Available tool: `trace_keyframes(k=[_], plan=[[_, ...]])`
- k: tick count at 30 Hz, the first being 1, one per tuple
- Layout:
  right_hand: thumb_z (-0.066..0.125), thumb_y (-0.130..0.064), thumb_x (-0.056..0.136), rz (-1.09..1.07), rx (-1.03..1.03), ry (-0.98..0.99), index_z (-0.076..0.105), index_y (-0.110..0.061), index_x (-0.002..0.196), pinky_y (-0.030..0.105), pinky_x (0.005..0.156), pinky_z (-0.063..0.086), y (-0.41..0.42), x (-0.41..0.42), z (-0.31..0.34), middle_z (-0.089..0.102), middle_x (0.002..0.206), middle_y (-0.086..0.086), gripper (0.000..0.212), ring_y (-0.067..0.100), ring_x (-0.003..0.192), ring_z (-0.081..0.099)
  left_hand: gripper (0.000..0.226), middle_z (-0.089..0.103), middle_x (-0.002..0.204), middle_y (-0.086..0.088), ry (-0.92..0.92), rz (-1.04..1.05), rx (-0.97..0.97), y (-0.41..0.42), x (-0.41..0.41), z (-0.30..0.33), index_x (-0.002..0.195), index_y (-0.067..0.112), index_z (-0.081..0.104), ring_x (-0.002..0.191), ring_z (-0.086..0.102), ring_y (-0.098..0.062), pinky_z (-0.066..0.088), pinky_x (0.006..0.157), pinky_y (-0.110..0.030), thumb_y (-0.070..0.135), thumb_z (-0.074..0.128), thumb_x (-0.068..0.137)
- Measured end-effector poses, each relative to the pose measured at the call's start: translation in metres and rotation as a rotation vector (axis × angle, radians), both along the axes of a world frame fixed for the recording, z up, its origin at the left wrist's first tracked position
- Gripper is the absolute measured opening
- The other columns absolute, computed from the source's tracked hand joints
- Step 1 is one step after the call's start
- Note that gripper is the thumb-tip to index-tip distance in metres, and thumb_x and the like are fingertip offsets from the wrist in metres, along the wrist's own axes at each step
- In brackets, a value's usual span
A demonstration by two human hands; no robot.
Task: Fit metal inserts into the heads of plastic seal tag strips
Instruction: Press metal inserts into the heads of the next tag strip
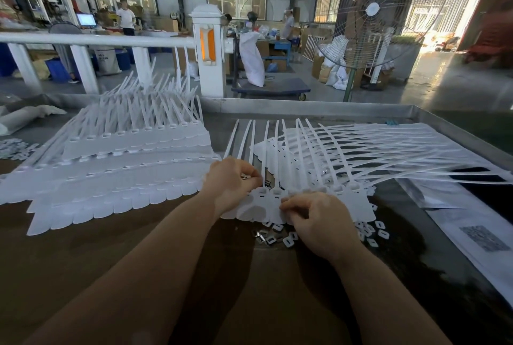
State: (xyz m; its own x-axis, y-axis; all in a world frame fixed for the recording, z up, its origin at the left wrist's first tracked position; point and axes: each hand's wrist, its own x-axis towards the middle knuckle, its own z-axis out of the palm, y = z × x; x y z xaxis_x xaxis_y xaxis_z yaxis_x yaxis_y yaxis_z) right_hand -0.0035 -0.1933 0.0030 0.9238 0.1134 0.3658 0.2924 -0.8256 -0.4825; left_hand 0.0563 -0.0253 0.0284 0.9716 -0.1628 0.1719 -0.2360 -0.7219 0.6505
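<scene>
White strip (270, 200) lies on the table (138, 261) before the loose inserts (273, 236). Left hand (231, 182) pinches an insert at its head; right hand (319, 219) grips the tag. Seat squarely.

Stacked strips (119, 166) lie left of loose inserts (273, 235) (nearer, right).

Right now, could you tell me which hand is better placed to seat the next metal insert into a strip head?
Probably the left hand: it pinches small metal inserts just above the strip heads. The right hand grips the row's tag end, steadying it, with loose inserts beneath it.
</scene>
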Motion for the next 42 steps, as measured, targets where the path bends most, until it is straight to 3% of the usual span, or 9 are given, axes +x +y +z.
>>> trace_keyframes(k=[4, 18, 22, 26, 29, 34, 36, 42], plan=[[0.060, -0.025, 0.086, -0.003, -0.014, -0.001, 0.073, -0.027, 0.097, 0.031, 0.096, 0.042, 0.000, 0.000, -0.001, 0.071, 0.102, -0.009, 0.017, 0.010, 0.096, 0.061, 0.010, 0.065, 0.105, -0.001, 0.069, 0.047, 0.000, -0.005, 0.003, -0.001, 0.073, 0.036, 0.062, 0.111, 0.049, -0.025, 0.039, 0.099, -0.044, 0.035, 0.069, 0.081], [0.057, -0.029, 0.088, -0.008, -0.032, 0.004, 0.070, -0.028, 0.102, 0.032, 0.097, 0.042, -0.001, 0.000, -0.004, 0.068, 0.105, -0.009, 0.019, 0.008, 0.098, 0.058, 0.012, 0.066, 0.099, 0.001, 0.122, 0.116, 0.040, -0.007, 0.008, -0.005, 0.070, 0.037, 0.064, 0.107, 0.050, -0.025, 0.042, 0.095, -0.046, 0.036, 0.073, 0.078], [0.059, -0.027, 0.087, -0.007, -0.022, -0.011, 0.071, -0.027, 0.099, 0.029, 0.094, 0.043, -0.001, 0.001, -0.005, 0.069, 0.103, -0.009, 0.017, 0.008, 0.095, 0.059, 0.002, 0.068, 0.100, 0.002, 0.120, 0.068, -0.010, -0.005, 0.009, -0.006, 0.080, 0.032, 0.071, 0.107, 0.052, -0.025, 0.041, 0.097, -0.047, 0.032, 0.072, 0.079], [0.061, -0.026, 0.086, -0.002, -0.020, -0.015, 0.071, -0.026, 0.098, 0.029, 0.093, 0.044, -0.001, 0.001, -0.005, 0.070, 0.102, -0.008, 0.016, 0.009, 0.094, 0.060, 0.015, 0.070, 0.101, 0.003, 0.115, 0.054, -0.044, -0.002, 0.007, -0.003, 0.098, 0.024, 0.073, 0.102, 0.057, -0.022, 0.042, 0.098, -0.044, 0.028, 0.065, 0.086], [0.061, -0.027, 0.086, -0.001, -0.018, -0.012, 0.071, -0.027, 0.098, 0.030, 0.095, 0.044, -0.001, 0.001, -0.005, 0.069, 0.103, -0.008, 0.016, 0.008, 0.095, 0.060, 0.013, 0.068, 0.091, 0.009, 0.056, 0.033, -0.053, 0.002, 0.002, 0.000, 0.096, 0.024, 0.073, 0.096, 0.059, -0.017, 0.045, 0.094, -0.038, 0.025, 0.065, 0.087], [0.062, -0.028, 0.085, -0.014, -0.015, -0.012, 0.072, -0.028, 0.096, 0.028, 0.093, 0.045, -0.001, 0.003, -0.006, 0.070, 0.102, -0.010, 0.015, 0.008, 0.093, 0.060, 0.008, 0.063, 0.072, 0.019, 0.049, -0.193, -0.065, 0.014, -0.012, 0.010, 0.085, 0.021, 0.075, 0.070, 0.059, 0.003, 0.041, 0.064, -0.007, 0.015, 0.071, 0.080], [0.062, -0.028, 0.085, -0.016, -0.013, -0.012, 0.072, -0.028, 0.096, 0.028, 0.092, 0.045, 0.000, 0.002, -0.006, 0.070, 0.102, -0.010, 0.015, 0.008, 0.093, 0.061, 0.012, 0.062, 0.069, 0.021, 0.089, -0.312, 0.008, 0.019, -0.018, 0.014, 0.075, 0.027, 0.073, 0.061, 0.056, 0.010, 0.039, 0.053, -0.004, 0.015, 0.073, 0.078], [0.062, -0.027, 0.085, -0.017, -0.014, -0.015, 0.072, -0.029, 0.097, 0.021, 0.092, 0.041, 0.000, 0.002, -0.006, 0.070, 0.103, -0.011, 0.015, 0.005, 0.095, 0.059, 0.016, 0.059, 0.081, 0.024, 0.152, -0.480, 0.244, 0.028, -0.024, 0.011, 0.081, 0.036, 0.073, 0.078, 0.050, 0.007, 0.035, 0.064, -0.003, 0.021, 0.075, 0.076]])
